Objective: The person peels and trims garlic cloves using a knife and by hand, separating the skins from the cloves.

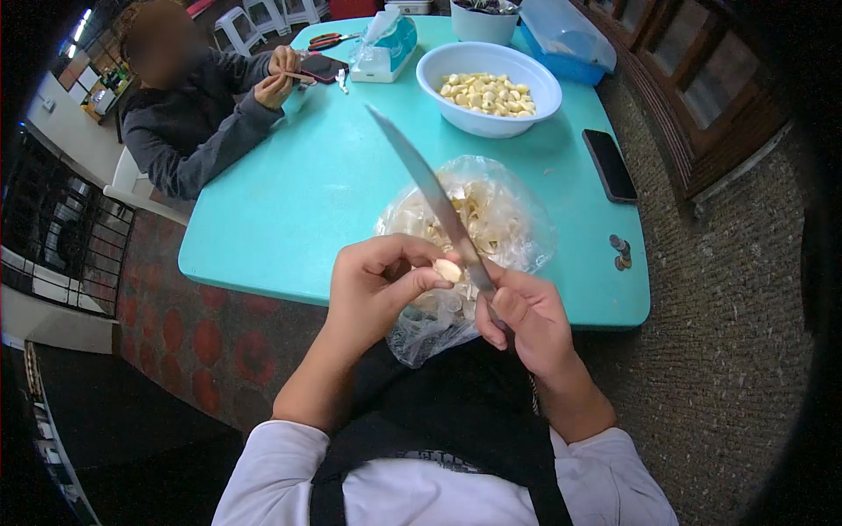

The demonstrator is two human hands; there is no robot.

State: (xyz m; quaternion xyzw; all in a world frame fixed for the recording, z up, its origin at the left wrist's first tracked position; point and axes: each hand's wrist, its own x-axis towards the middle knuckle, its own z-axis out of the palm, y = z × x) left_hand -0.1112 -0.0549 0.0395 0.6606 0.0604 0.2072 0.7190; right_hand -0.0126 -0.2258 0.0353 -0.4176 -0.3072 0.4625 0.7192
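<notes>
My left hand (386,276) pinches a pale garlic clove (448,271) between thumb and fingers. My right hand (526,316) is closed round the lower end of a long knife (430,188), whose blade points up and to the left, close beside the clove. Beneath both hands lies a clear plastic bag (517,223) with papery skins and bits of garlic in it, at the table's near edge. Farther back, a light blue basin (491,125) holds several peeled cloves (487,93).
Across the turquoise table (289,215) at the left sits another person (189,110), both hands on a small object. A tissue pack (386,46), red-handled scissors (329,40) and a blue lidded box (570,39) stand behind. A phone (610,167) and coins (621,252) lie right.
</notes>
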